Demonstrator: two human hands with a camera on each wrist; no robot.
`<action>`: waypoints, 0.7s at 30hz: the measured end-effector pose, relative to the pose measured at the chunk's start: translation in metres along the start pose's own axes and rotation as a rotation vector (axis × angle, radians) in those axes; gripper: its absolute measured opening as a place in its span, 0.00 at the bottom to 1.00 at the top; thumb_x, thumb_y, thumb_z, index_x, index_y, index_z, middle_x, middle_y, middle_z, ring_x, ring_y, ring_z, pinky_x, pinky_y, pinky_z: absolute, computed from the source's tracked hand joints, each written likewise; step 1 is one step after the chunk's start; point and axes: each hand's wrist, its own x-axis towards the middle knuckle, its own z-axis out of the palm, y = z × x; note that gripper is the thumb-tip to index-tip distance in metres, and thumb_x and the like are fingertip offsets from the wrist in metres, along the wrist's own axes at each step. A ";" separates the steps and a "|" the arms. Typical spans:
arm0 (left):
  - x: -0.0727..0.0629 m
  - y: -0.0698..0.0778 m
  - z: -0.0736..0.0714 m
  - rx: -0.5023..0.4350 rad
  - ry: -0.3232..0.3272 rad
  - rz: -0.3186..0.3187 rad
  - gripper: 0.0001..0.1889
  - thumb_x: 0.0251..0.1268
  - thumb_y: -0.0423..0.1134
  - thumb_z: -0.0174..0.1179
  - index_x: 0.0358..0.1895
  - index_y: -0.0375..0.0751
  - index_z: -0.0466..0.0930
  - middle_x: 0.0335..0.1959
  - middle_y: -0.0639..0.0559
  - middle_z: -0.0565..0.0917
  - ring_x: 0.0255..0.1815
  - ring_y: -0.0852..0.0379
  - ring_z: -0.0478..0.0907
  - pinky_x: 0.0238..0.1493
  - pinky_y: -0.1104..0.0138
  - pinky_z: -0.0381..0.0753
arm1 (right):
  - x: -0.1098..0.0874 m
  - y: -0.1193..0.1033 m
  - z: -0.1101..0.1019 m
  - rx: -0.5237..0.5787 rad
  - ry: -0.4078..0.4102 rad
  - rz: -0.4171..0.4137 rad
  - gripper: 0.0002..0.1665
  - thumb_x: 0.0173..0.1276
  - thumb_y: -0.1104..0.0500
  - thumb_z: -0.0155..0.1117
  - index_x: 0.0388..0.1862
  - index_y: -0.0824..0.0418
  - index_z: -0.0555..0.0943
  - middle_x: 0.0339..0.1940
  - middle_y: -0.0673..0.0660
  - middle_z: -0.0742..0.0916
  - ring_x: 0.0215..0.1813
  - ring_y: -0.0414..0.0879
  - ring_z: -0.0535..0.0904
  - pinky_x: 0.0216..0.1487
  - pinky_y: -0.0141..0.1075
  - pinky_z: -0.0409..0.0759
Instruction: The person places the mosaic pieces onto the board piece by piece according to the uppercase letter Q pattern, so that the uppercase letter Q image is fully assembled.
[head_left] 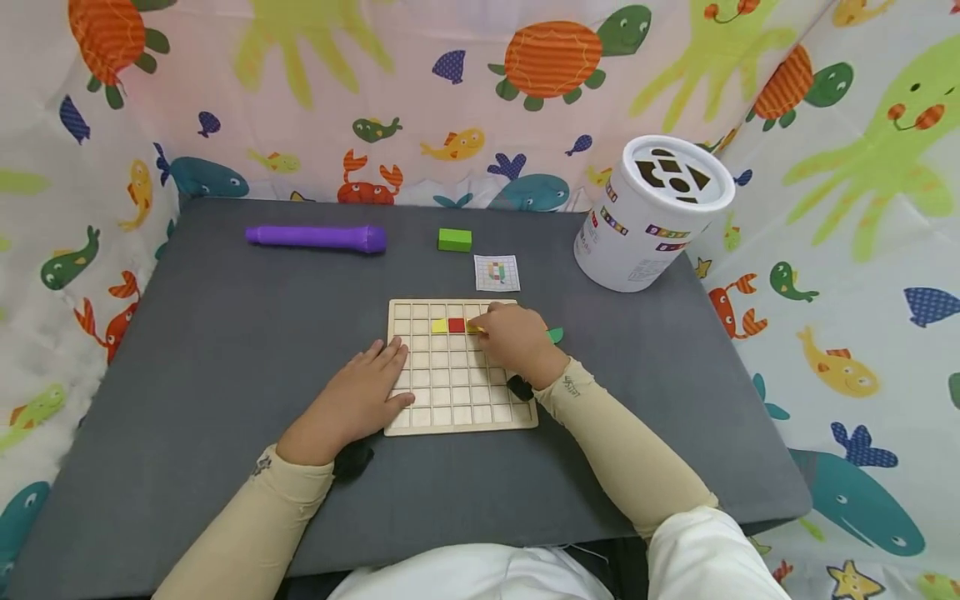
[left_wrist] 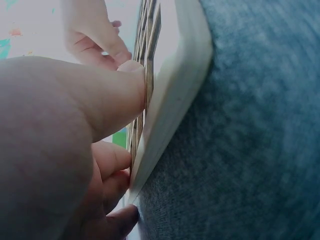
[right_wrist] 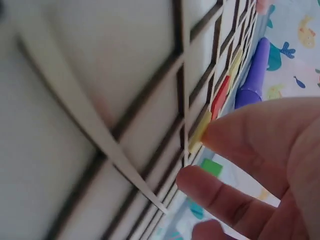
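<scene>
A square wooden grid board [head_left: 442, 400] lies on the table, with a yellow tile [head_left: 439, 326], a red tile [head_left: 457, 326] and a second yellow tile [right_wrist: 199, 134] in a row in its upper part. My left hand [head_left: 365, 395] rests over the board's left edge, fingers spread. Over the upper right part, my right hand [head_left: 520, 337] presses the second yellow tile with one digit; in the right wrist view another fingertip [right_wrist: 189, 175] stands apart from that tile. A green piece [head_left: 555, 335] peeks out beside the right hand, partly hidden.
Beyond the board lie a small printed pattern card [head_left: 497, 273] and a green block [head_left: 454, 240]. A purple tube [head_left: 315, 238] lies at the back left. At the back right stands a white bucket [head_left: 645, 225] with shaped holes in its lid.
</scene>
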 end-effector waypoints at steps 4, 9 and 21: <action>0.000 -0.003 0.014 -0.014 -0.031 0.006 0.42 0.83 0.53 0.58 0.85 0.29 0.54 0.86 0.36 0.53 0.85 0.32 0.48 0.81 0.40 0.54 | -0.010 0.000 0.014 0.086 -0.055 0.037 0.20 0.78 0.55 0.64 0.66 0.45 0.88 0.46 0.51 0.90 0.40 0.45 0.85 0.23 0.41 0.77; -0.001 -0.004 0.022 -0.027 -0.053 0.007 0.42 0.83 0.53 0.58 0.84 0.28 0.54 0.86 0.35 0.53 0.85 0.31 0.49 0.81 0.39 0.54 | -0.038 -0.008 0.005 0.361 -0.126 0.069 0.18 0.80 0.56 0.58 0.63 0.53 0.85 0.30 0.47 0.86 0.22 0.42 0.76 0.24 0.37 0.68; 0.001 -0.003 0.005 0.024 0.021 0.020 0.43 0.82 0.54 0.58 0.84 0.28 0.54 0.86 0.35 0.53 0.85 0.32 0.50 0.81 0.40 0.55 | -0.075 0.023 -0.029 0.555 -0.036 0.193 0.21 0.83 0.56 0.54 0.71 0.56 0.77 0.45 0.56 0.90 0.30 0.47 0.81 0.28 0.41 0.75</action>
